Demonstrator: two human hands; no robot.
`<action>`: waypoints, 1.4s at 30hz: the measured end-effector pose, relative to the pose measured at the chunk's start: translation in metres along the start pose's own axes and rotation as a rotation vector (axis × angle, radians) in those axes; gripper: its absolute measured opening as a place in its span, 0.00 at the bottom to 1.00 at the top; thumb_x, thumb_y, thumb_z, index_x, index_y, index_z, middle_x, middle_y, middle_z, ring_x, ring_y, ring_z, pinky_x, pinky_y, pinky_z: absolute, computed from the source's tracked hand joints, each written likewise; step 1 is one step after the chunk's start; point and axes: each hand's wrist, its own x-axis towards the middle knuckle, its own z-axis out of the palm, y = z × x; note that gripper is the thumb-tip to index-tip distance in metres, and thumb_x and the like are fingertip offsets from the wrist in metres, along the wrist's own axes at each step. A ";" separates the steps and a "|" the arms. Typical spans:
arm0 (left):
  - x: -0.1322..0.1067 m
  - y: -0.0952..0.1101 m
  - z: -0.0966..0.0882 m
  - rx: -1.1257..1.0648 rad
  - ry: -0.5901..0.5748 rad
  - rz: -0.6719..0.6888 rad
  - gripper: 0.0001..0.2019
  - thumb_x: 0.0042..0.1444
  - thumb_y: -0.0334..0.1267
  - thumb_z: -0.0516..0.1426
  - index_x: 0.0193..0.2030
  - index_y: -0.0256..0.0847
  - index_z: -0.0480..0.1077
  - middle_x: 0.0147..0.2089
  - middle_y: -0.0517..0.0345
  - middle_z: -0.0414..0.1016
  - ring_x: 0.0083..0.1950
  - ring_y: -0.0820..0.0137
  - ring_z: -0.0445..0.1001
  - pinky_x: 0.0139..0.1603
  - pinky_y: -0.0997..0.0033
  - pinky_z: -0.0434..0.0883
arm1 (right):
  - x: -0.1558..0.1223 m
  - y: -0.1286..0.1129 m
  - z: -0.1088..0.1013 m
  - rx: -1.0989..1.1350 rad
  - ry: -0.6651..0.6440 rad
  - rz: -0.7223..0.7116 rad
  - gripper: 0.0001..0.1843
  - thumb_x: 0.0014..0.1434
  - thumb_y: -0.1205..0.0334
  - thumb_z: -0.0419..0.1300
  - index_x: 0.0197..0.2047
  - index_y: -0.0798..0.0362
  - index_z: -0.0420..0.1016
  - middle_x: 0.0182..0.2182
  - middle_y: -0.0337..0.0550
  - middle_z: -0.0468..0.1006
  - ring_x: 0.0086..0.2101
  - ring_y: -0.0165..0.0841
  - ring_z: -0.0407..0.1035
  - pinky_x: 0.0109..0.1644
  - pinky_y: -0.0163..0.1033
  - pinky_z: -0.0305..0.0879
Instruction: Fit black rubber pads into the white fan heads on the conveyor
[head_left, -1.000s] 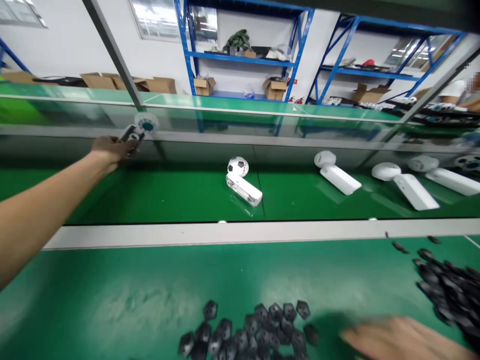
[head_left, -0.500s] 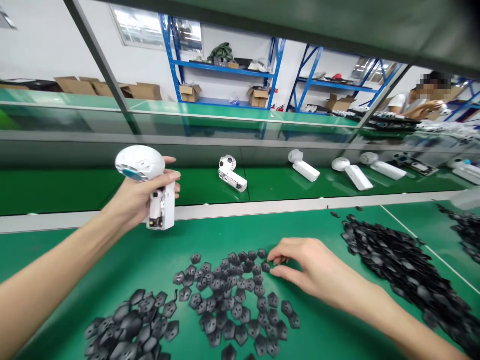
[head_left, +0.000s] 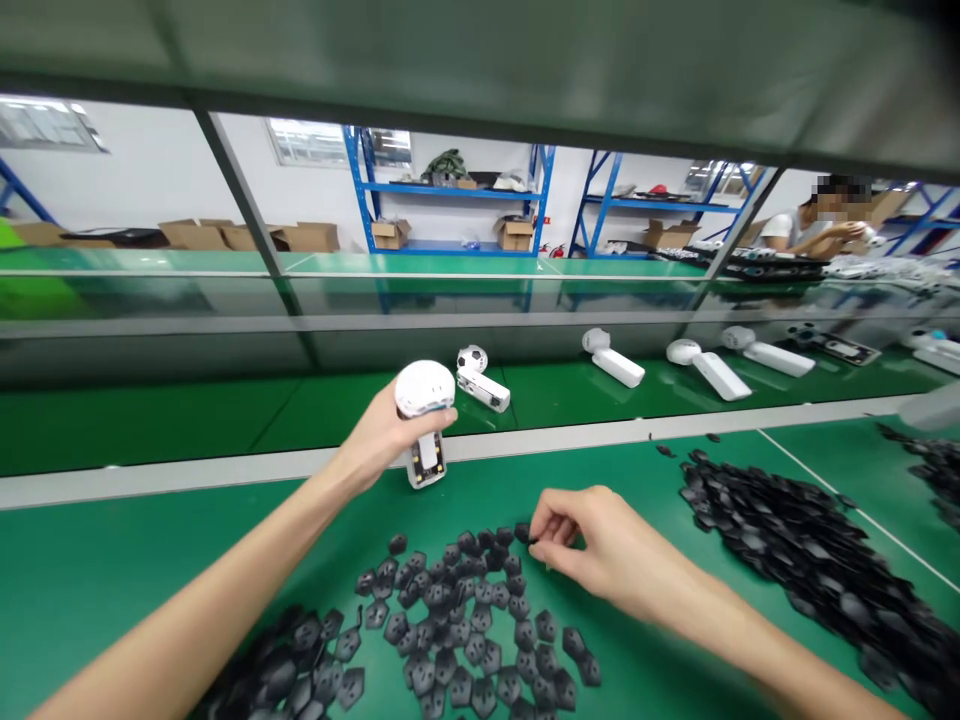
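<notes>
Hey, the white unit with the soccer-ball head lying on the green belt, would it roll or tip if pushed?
The white unit probably won't roll, since its boxy body lies flat. It may tip or pivot, though, because the round head sticks out past one end. It's likely light: the left hand holds a similar one one-handed.

Green work mat (head_left: 630,470) leaves a passage between the right hand (head_left: 592,545) and a heap of black moulded pieces (head_left: 787,540), as a scattered pile of the same pieces (head_left: 465,620) lies below the left hand (head_left: 382,430) and a glass panel (head_left: 480,295) stands beyond the far green belt (head_left: 150,420).
</notes>
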 end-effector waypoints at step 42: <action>-0.041 -0.004 0.007 0.227 0.309 0.309 0.25 0.47 0.52 0.73 0.47 0.43 0.75 0.42 0.55 0.79 0.33 0.68 0.75 0.29 0.74 0.73 | 0.094 -0.059 0.014 0.891 0.065 -0.247 0.11 0.47 0.57 0.79 0.31 0.53 0.86 0.27 0.38 0.84 0.29 0.32 0.76 0.36 0.35 0.72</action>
